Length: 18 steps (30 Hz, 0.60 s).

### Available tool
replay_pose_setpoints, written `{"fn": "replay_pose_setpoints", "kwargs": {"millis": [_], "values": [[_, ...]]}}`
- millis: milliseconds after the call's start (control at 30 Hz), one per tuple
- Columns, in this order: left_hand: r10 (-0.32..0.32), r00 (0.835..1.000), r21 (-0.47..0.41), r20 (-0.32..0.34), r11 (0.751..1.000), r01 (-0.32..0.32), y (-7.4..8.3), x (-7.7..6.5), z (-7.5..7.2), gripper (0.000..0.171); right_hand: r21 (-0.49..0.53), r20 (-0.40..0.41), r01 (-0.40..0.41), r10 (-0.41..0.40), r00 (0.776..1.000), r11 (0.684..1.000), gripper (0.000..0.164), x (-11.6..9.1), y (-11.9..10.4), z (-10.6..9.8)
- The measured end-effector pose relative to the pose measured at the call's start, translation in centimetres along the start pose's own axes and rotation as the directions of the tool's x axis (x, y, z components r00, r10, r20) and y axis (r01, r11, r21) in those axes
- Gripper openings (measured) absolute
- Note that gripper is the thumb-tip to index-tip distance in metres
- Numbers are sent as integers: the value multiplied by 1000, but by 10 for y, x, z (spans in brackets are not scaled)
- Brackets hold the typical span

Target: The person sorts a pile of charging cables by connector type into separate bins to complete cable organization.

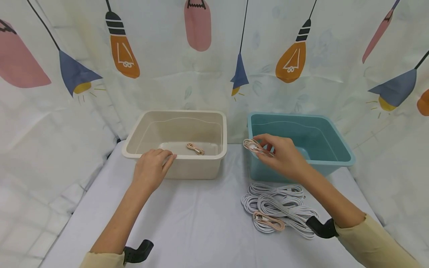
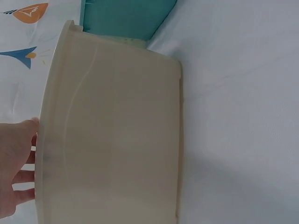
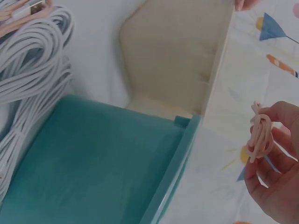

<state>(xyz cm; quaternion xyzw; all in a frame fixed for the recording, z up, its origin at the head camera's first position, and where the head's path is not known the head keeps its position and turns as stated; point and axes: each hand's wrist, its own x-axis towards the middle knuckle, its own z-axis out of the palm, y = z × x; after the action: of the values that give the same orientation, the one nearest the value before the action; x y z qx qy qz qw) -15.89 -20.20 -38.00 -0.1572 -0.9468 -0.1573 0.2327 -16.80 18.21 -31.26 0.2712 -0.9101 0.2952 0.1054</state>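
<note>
- Your right hand (image 1: 281, 152) pinches 1 small pink coiled cable (image 1: 253, 146) between thumb and fingers. You hold it up by the left end of the teal plastic bin (image 1: 263, 171), and the right wrist view shows it past the rim.
- Your left hand (image 1: 151, 167) is loose, with its fingers touching the near rim of the beige plastic bin (image 1: 194, 167). It grasps no cable.
- 1 tan-pink coiled cable (image 1: 195, 149) lies on the floor of the beige bin.
- A pile of white coiled cables (image 1: 285, 204) sits on the white tablecloth (image 1: 201, 216), in front of the teal bin.
- 1 more pink coiled cable (image 1: 273, 222) lies on the near part of that pile (you can see its shiny metal plug (image 3: 36, 6) from your right wrist).
- The 2 bins stand side by side with a gap, beige on the left, teal on the right.
- Behind them hangs a pale curtain (image 1: 161, 93) with pictures of lamps and light bulbs.
</note>
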Motion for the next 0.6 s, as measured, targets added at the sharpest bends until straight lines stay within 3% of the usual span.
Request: {"fn": "replay_pose_setpoints", "kwargs": {"millis": [300, 600], "values": [[12, 999, -4, -33, 1000, -12, 0, 0, 2, 17, 14, 40, -20, 20, 999, 1000, 40, 32, -7, 6], [7, 1000, -5, -20, 1000, -7, 0, 0, 1, 18, 33, 71, -1, -2, 997, 999, 42, 61, -13, 12]]}}
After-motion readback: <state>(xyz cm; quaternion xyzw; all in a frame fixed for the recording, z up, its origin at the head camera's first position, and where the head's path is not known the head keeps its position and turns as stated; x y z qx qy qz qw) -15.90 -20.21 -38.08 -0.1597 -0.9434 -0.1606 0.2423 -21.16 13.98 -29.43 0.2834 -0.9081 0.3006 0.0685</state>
